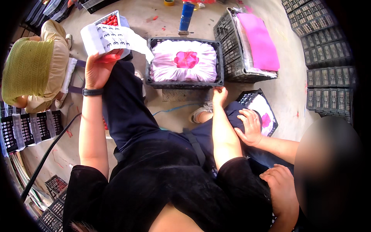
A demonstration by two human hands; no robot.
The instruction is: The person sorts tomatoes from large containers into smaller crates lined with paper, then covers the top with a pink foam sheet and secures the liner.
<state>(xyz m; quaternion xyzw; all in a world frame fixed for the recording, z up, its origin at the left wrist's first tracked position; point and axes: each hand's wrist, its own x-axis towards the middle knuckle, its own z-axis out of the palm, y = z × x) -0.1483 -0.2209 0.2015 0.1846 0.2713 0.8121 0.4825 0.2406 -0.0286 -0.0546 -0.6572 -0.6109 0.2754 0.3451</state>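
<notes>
The floor (286, 96) is bare grey concrete with small red and pink scraps on it. Bright light falls across it. Stacks of black plastic crates (328, 58) stand along the right side. More black crates (27, 129) sit on the left. A blue tube (186, 15) lies at the top. A thin blue cord (174, 108) runs over the floor.

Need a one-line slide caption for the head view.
Left hand holds a white sticker strip; right hand touches a black crate lined with white-and-pink paper.
</notes>
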